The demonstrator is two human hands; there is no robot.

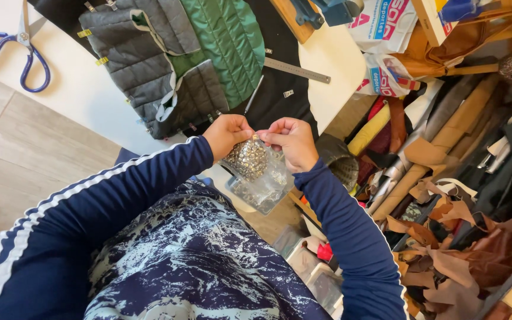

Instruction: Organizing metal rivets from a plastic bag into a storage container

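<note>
My left hand (226,134) and my right hand (293,142) meet in front of my chest, both pinching the top of a clear plastic bag (258,175) packed with small metal studs or snaps. The bag hangs between the hands, its lower part sagging below them. Both arms wear dark blue sleeves with white stripes. Just beyond the hands, on the white table (84,89), lies a grey quilted garment (149,65) with a green quilted lining (226,44), held with small clips.
Blue-handled scissors (13,50) lie at the table's far left. A metal ruler (296,70) rests on black fabric (280,89). To the right, rolls and scraps of brown leather (445,237) fill the floor. Plastic shopping bags (380,35) sit behind them.
</note>
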